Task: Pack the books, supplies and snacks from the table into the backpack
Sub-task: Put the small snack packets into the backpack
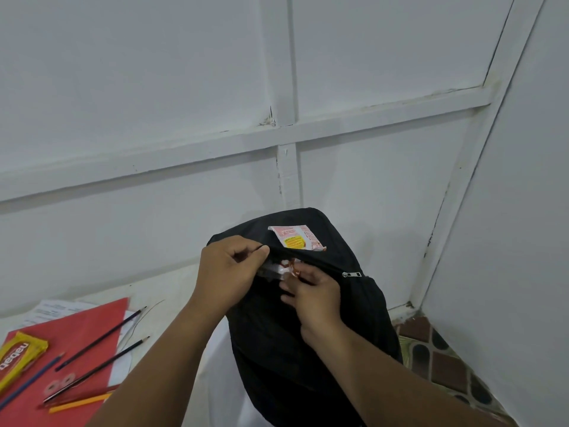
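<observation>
Your left hand (229, 272) pinches the near lip of the backpack (308, 318) pocket, holding the slot open. Your right hand (311, 291) has its fingers curled round a snack packet (286, 268), half in the gap. The slot runs left to right, so the packet goes down and away from you. Another packet (297, 238) pokes out just beyond. Pencils (101, 343) and a red folder (77, 334) wait on the surface, far left.

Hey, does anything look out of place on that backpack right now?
Yes: a red-and-white snack packet lies loose on top of the black backpack, outside the pocket opening that the left hand holds.
</observation>
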Motion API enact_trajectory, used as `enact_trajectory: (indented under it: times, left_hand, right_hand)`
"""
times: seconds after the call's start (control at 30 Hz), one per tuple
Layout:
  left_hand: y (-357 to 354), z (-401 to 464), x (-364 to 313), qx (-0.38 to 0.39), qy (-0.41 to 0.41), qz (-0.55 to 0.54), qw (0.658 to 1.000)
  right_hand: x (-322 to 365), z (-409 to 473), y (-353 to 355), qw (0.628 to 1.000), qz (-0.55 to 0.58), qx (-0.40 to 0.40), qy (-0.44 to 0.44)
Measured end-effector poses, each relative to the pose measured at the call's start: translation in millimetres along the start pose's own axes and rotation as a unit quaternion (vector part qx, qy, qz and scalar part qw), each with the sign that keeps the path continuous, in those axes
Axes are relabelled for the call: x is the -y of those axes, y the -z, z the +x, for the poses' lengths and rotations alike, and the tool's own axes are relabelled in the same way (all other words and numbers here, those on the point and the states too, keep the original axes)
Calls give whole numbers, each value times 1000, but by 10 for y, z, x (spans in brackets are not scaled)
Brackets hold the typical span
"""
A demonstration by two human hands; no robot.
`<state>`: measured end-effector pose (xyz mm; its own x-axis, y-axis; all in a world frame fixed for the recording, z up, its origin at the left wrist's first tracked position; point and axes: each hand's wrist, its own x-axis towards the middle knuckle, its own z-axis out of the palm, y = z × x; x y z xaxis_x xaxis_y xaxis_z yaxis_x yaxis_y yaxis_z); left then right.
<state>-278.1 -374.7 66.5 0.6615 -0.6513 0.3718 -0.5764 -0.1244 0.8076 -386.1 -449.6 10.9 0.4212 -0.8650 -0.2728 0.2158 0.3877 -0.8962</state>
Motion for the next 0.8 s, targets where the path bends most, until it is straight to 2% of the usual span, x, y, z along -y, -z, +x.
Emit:
enact_trajectory:
  times: [0.13,0.2,0.3,0.43,0.47,0.53,0.6,0.7,0.8]
  left_hand:
    - [12,23,24,6,2,-8,1000]
    - [15,22,43,8,7,-12,1000]
    - [17,20,70,13,20,-16,1000]
    - [-6,25,61,20,50,-33,998]
    - [-14,21,52,21,56,-38,997]
    - [-29,11,41,21,63,-49,997]
    - [-38,-3,37,22,70,-57,996]
    - [-33,-18,39,26,78,-61,995]
    - [-29,-23,63,30,81,-61,994]
  right_hand:
    - [-68,-92,107,987,-103,116,42]
    - [-121,-181,249,968,-185,144,94]
    - [-52,-269,442,912,-314,110,240]
    - [339,-67,438,857,-284,40,429]
    - [461,51,391,854,-287,26,432]
    - [630,343,308,859,-346,25,377]
    - [643,671,290,862,-423,66,273]
    - [540,924,289,878,-448,124,116]
    - [477,910,264,869,-466,98,136]
